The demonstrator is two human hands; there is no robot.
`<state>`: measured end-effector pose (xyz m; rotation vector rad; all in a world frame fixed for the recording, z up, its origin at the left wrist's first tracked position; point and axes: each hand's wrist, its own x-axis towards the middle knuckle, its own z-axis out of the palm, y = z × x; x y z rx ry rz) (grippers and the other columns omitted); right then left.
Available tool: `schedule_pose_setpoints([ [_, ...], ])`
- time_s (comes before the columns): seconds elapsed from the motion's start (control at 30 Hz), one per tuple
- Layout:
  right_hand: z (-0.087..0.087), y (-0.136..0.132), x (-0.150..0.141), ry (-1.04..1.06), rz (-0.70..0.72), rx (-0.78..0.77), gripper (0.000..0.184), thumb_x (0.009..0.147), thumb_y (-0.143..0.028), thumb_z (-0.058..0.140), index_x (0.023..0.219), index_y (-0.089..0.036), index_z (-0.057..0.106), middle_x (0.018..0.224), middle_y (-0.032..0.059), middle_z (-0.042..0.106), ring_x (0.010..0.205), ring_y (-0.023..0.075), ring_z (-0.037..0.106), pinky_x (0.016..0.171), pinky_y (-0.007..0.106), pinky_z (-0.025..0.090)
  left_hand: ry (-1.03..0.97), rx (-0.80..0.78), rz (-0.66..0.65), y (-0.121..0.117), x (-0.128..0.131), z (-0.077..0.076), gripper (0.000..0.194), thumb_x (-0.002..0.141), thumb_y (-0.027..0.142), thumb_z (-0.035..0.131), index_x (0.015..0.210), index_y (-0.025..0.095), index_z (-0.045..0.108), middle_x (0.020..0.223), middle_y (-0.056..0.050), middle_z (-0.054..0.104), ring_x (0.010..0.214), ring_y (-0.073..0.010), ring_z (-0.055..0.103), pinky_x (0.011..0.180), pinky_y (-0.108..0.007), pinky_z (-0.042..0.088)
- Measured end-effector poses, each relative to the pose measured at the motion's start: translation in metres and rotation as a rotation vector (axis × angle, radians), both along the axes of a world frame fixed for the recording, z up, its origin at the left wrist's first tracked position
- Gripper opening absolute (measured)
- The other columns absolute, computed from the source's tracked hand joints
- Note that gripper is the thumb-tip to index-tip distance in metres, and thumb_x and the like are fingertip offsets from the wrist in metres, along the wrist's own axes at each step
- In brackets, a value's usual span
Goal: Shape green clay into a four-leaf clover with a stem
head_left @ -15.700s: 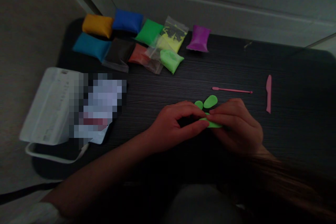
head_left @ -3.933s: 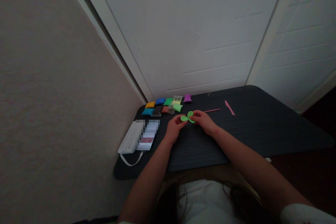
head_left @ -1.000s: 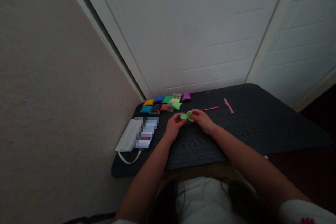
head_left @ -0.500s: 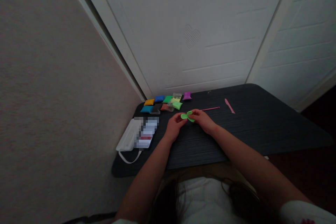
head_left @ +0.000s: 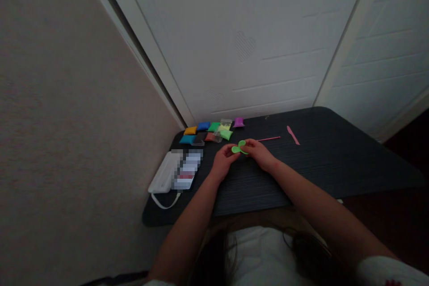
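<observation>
Between my two hands is a light green clay piece (head_left: 236, 149) with rounded, petal-like lobes, held just over the dark table (head_left: 321, 161). My left hand (head_left: 224, 159) pinches its left lobe between thumb and fingers. On the other side, my right hand (head_left: 258, 153) grips the right part, and its fingers cover some of that lobe. Just beyond my right hand lies a thin pink stick tool (head_left: 270, 138). Farther right rests a pink clay knife (head_left: 293, 135).
Small packets of coloured clay sit along the back left, among them a blue packet (head_left: 203, 126), an orange packet (head_left: 191, 130) and a purple packet (head_left: 239, 122). A white power bank (head_left: 163, 176) with a cable lies beside a phone (head_left: 190, 170). A white panelled wall (head_left: 268, 76) borders the table's back.
The green clay piece has turned slightly in my fingers, and less of its lower right lobe shows. Both hands stay almost in the same place.
</observation>
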<state>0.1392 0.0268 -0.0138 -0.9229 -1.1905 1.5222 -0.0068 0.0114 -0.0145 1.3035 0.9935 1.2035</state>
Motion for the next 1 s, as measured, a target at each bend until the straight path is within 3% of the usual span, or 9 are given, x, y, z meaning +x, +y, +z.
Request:
schedule_pose_setpoints([
  [1.0,-0.0007,0.0008,-0.0011,0.033,-0.048,-0.022,0.025,0.059,-0.031,0.065,0.078,-0.019,0.056,0.071,-0.0027,0.057,0.061,0.0089,0.049,0.054,0.022,0.034,0.093,0.074,0.045,0.0012,-0.0013,-0.0031,0.032,0.06,0.024,0.064,0.089,0.016,0.053,0.087,-0.003,0.059,0.082,-0.0153,0.057,0.081,-0.033,0.042],
])
